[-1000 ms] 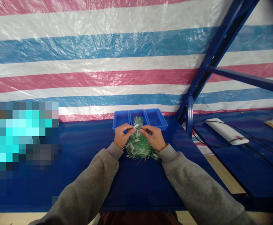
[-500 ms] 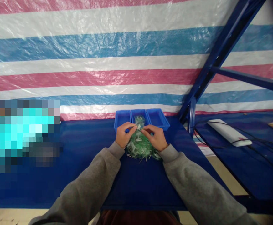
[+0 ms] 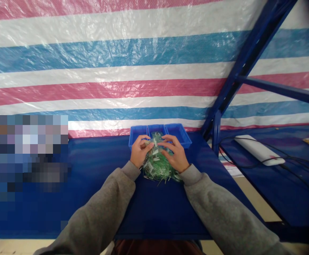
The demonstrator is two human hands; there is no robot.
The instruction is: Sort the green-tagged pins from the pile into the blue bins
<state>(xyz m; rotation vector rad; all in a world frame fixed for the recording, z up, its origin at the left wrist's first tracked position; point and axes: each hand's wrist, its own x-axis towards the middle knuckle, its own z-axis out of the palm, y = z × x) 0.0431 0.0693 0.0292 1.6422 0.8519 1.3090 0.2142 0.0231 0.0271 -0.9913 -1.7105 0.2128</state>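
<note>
A heap of thin green and clear strands with small white pieces (image 3: 159, 168) lies on the blue table (image 3: 101, 159), in front of three joined blue bins. Over the heap's left side is my left hand (image 3: 140, 150), its thumb and fingertips brought together; what they hold is too small to name. My right hand (image 3: 176, 154) is on the heap's right side, fingers apart and curved, with nothing visible gripped. Between the two hands a few white pieces (image 3: 156, 151) show on top of the strands. The middle bin (image 3: 153, 128) has some of the same strands at its near end.
The left bin (image 3: 138, 131) and right bin (image 3: 179, 134) flank the middle one. A striped plastic sheet (image 3: 117, 86) hangs behind. To the right stand a blue metal frame (image 3: 230, 85) and a second table with a white device (image 3: 260, 150) and black cables. A pixelated patch covers the far left.
My right hand's fingers have spread from a pinch, and it has drawn slightly away from the left. My left hand has barely moved. Colours in the pixelated patch have changed.
</note>
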